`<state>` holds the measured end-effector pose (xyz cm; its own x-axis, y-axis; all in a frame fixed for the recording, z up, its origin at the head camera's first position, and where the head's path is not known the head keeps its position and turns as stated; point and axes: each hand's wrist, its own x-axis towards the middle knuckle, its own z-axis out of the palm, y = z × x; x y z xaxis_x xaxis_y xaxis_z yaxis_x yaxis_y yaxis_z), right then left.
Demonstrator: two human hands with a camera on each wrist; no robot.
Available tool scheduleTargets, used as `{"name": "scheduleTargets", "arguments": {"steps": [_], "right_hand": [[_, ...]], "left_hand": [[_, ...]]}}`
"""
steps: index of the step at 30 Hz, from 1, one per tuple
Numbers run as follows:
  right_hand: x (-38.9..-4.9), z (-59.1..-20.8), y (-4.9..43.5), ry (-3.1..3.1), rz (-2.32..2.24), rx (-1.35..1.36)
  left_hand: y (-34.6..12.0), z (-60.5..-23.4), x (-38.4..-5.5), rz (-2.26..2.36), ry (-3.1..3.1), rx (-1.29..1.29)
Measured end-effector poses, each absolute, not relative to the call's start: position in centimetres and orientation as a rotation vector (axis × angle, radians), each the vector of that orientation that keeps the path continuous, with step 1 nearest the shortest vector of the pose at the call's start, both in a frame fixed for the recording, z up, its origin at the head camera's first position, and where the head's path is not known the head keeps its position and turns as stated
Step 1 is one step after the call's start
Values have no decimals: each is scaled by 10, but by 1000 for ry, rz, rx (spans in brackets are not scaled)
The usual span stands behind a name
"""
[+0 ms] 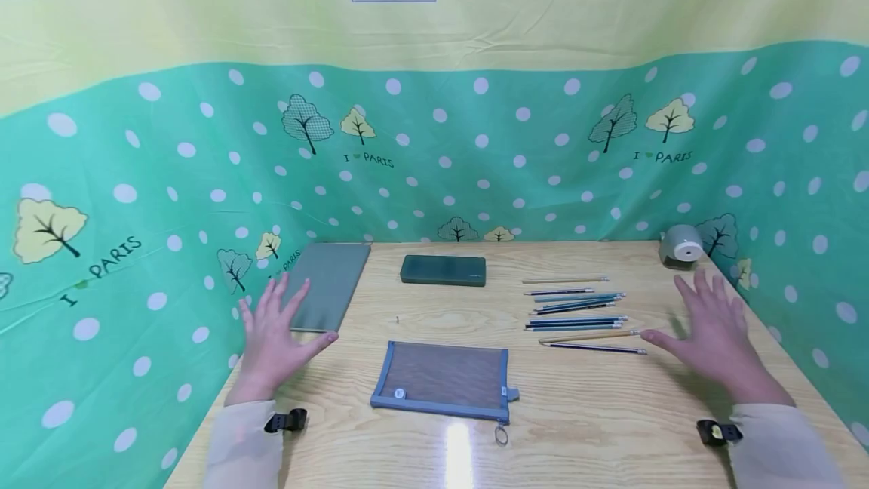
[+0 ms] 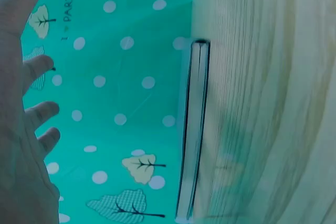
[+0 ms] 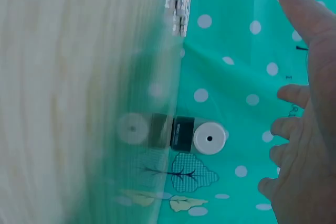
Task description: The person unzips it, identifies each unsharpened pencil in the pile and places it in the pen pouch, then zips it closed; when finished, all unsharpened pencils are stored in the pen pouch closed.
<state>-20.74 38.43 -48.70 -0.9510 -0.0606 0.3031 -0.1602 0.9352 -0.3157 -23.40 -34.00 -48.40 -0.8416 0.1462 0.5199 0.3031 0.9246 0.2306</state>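
My left hand (image 1: 274, 342) hovers above the table's left side, fingers spread, holding nothing. Behind and below it lies a grey notebook (image 1: 329, 285); the left wrist view shows its page edges (image 2: 194, 129). On the right, my other hand (image 1: 720, 334) is also raised with spread fingers and grips nothing. Its thumb is nearest to several pencils (image 1: 577, 325), blue, dark and wood-coloured, lying in loose rows. Between the hands lies a blue-edged mesh zip pouch (image 1: 444, 379), flat, with a ring at its corner. Farther back sits a dark green pencil case (image 1: 443, 270), lid down.
A grey pencil sharpener (image 1: 681, 247) with a round white front (image 3: 209, 138) stands at the back right corner. A tiny dark speck (image 1: 397, 319) lies on the wooden table (image 1: 584, 413). Green dotted cloth (image 1: 434, 172) encloses the back and both sides.
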Motion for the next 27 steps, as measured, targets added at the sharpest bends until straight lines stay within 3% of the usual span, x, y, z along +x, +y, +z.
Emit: {"name": "scheduleTargets", "arguments": {"steps": [27], "right_hand": [[-205,-475,326,-2768,715,396]], "left_hand": [[-303,-492,-237,-720,-2651,-579]]}}
